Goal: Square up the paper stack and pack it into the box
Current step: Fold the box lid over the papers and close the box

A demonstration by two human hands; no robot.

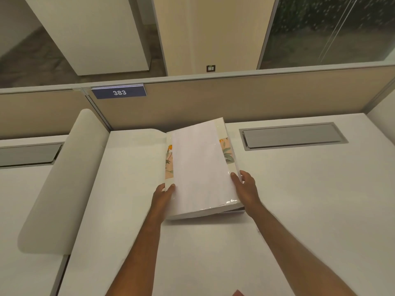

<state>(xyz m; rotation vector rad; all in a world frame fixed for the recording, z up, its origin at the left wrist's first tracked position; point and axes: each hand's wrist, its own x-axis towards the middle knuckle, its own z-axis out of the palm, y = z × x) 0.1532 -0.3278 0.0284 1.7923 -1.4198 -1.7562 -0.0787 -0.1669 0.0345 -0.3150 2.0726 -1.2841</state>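
A thick white paper stack [199, 165] lies on top of a flat box with a flower print [228, 153] in the middle of the white desk [299, 199]. Shiny clear wrap shows at the stack's near right corner. My left hand [164, 194] grips the near left edge of stack and box, thumb on top. At the near right edge my right hand [245, 188] holds the same bundle, which is tilted, its right side raised off the desk.
A grey cable hatch [292, 135] is set into the desk at the back right. A rounded white divider [64, 180] runs along the left side, with a beige partition [235, 99] and a "383" sign [119, 92] behind.
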